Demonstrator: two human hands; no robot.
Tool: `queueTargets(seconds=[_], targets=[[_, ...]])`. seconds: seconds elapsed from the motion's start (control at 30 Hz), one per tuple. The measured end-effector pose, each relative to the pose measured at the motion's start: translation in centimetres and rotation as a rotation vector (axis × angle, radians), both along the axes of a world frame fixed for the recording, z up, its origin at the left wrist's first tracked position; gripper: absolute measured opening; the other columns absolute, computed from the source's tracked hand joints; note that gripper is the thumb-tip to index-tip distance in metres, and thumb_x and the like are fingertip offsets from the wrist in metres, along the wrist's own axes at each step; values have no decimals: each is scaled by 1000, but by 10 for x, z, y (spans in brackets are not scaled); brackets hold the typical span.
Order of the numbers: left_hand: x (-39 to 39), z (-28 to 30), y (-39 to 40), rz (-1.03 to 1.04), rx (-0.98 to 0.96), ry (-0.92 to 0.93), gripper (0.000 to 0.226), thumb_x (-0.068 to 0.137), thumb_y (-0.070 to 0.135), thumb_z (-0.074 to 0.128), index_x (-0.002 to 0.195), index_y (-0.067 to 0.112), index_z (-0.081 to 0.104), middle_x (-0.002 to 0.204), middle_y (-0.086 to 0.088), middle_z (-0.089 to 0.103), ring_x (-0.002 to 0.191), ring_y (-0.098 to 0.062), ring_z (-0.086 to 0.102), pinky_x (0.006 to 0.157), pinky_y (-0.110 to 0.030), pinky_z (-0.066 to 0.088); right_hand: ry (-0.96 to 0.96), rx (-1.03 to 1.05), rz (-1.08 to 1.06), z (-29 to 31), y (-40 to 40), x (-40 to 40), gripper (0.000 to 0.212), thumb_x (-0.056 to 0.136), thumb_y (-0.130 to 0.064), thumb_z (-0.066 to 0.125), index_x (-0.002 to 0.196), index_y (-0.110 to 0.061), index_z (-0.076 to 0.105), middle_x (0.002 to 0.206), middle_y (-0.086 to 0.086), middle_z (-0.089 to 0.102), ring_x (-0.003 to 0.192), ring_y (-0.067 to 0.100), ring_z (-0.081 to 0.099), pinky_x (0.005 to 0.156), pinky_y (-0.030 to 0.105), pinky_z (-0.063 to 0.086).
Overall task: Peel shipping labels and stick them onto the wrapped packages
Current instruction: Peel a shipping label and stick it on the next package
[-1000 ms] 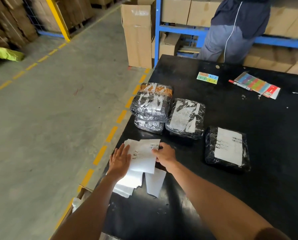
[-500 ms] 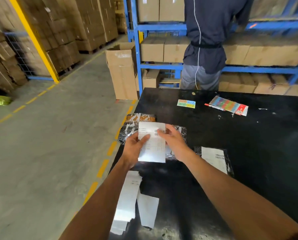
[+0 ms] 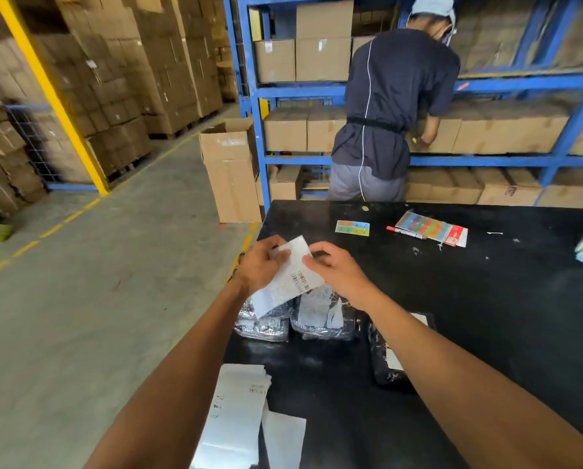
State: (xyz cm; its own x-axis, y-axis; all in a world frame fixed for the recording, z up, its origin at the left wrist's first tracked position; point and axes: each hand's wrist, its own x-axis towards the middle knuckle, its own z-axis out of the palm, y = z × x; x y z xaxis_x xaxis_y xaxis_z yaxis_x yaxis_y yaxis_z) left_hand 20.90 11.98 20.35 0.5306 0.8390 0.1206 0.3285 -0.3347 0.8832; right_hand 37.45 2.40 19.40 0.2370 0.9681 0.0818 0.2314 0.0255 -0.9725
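Label (image 3: 288, 275): raised above the bench's (image 3: 486, 316) left edge — over the wrapped packages (image 3: 324, 316).
Left hand (image 3: 259, 265): fingers curled, pinching the label's upper corner.
Right hand (image 3: 337, 270): pinching its right edge.
Label stack (image 3: 235, 414): near-left corner.

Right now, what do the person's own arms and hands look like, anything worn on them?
Both forearms are bare, with no sleeve reaching into view. The left hand and right hand wear no gloves, and no rings, watch or wristband show. The upper arms lie outside the picture, so what is worn higher up cannot be told.
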Motion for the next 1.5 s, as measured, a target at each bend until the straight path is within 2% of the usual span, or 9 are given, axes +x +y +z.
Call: queueTargets(seconds=[0.13,0.2,0.27,0.4,0.53,1.0,1.1,1.3,1.5], targets=[[1,14,-5,-91,4,-44,20,93,29,62,91,9,63,85,-17,68,73,-22,63,64,-37,52,21,54,-24,1,2,2,3,92,-19,66,93,-16,66,89,8,75,78,14,67,61,28,49],[2,18,-6,-121,11,-31,20,96,25,60,94,5,64,85,-15,69,71,-18,66,60,-32,52,64,50,-45,3,2,2,11,96,-20,59,97,-13,67,89,7,74,75,14,67,59,25,49],[0,22,-6,-154,21,13,22,97,24,58,95,3,65,81,-7,68,64,-9,63,55,-21,49,87,65,-94,6,1,2,15,98,-20,55,100,-13,68,90,7,74,71,13,67,56,21,46],[-2,25,-7,-173,-7,56,25,97,27,58,95,4,67,80,-4,68,61,-4,61,56,-18,48,53,91,-66,8,0,5,14,97,-11,55,99,-8,68,89,8,74,65,20,65,51,16,43],[-2,24,-6,-155,11,70,25,95,32,60,92,10,70,81,-3,70,60,-1,61,56,-17,47,-8,106,-10,6,0,5,15,96,-9,57,101,-4,70,86,8,74,60,17,62,52,12,43],[0,17,-1,-105,64,81,19,92,29,65,81,15,71,76,7,69,61,2,60,55,-11,45,52,82,19,-1,2,5,12,93,-9,61,95,-7,72,78,4,71,59,18,55,53,17,44],[-1,15,0,-103,70,105,20,92,31,65,84,13,72,79,6,70,66,-3,61,58,-12,47,45,66,21,-3,4,4,12,92,-10,61,95,-6,72,77,3,71,59,18,56,55,21,45],[-1,15,-1,-109,40,76,24,92,26,65,89,2,71,77,3,69,60,4,60,54,-9,45,39,53,45,-7,7,5,13,92,-11,58,89,-6,70,71,-5,67,60,16,52,60,26,43],[0,14,-1,-99,44,82,23,91,28,66,88,6,71,78,5,70,62,2,62,54,-10,45,87,26,45,-7,8,4,16,94,-13,56,92,-8,71,73,-3,68,59,15,52,60,26,43]])
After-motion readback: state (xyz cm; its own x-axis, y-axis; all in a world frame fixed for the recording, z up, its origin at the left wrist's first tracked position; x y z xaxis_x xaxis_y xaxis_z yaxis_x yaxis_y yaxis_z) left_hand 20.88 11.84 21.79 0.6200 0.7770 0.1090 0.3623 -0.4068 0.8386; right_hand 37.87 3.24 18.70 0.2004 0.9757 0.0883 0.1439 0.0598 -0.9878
